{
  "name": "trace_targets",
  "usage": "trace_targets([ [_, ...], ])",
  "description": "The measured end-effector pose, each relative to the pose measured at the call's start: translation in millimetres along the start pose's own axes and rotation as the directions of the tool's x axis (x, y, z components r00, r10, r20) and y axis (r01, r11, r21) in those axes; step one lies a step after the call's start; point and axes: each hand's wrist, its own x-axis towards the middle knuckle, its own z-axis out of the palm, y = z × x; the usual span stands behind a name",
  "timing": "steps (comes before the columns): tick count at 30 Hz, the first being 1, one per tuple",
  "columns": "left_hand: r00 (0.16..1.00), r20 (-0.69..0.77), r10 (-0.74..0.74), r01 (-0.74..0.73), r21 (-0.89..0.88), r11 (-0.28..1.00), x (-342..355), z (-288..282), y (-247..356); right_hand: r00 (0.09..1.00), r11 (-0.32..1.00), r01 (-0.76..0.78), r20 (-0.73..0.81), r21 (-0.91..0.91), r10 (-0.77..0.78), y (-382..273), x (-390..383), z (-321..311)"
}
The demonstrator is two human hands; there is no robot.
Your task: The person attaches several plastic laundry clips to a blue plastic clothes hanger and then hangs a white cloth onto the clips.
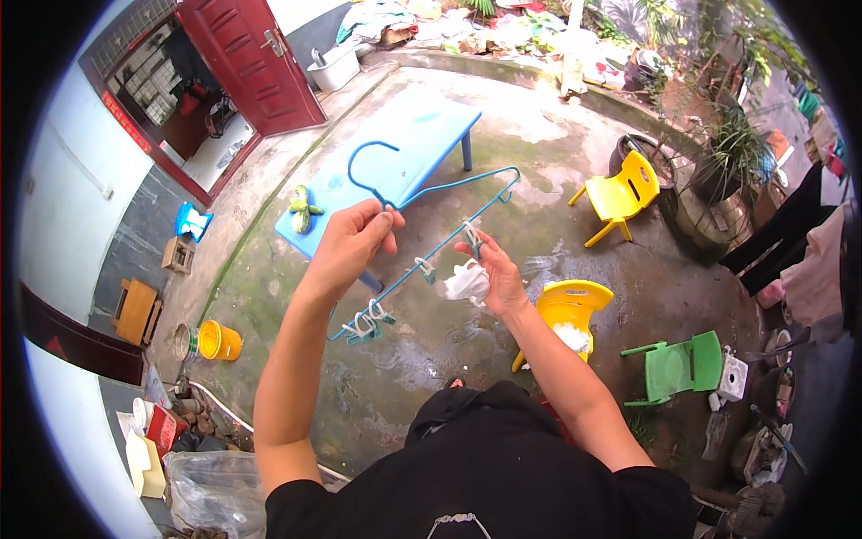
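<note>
At frame centre the left hand (352, 241) pinches the blue hanger (422, 225) by its neck while the right hand (496, 274) grips a white cloth (467, 282) beside a clip (472, 237) (jaws hard to read), so a loose clip could drop the cloth onto wet concrete (431, 359).

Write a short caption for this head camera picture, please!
Left hand holds up a blue clip hanger while right hand grips a white cloth beside one clip, above a wet courtyard.
</note>
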Motion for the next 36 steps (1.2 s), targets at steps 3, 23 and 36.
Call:
trace_targets([
  [3, 0.996, -0.021, -0.086, 0.083, -0.123, 0.989, -4.7, 1.9, -3.2, 1.0, 0.995, 0.013, 0.022, -0.095, -0.011, -8.2, 5.0, -0.1],
  [23, 0.981, 0.121, -0.152, 0.151, 0.013, 0.988, 0.7, 13.9, 12.4, 0.997, 0.994, -0.044, -0.067, -0.102, 0.037, 9.8, -13.7, 15.4],
  [36, 0.983, 0.001, 0.183, -0.175, 0.295, 0.939, -1.2, 44.8, -37.1, 0.999, 0.927, 0.015, 0.054, -0.375, 0.006, 13.3, -20.0, 46.2],
])
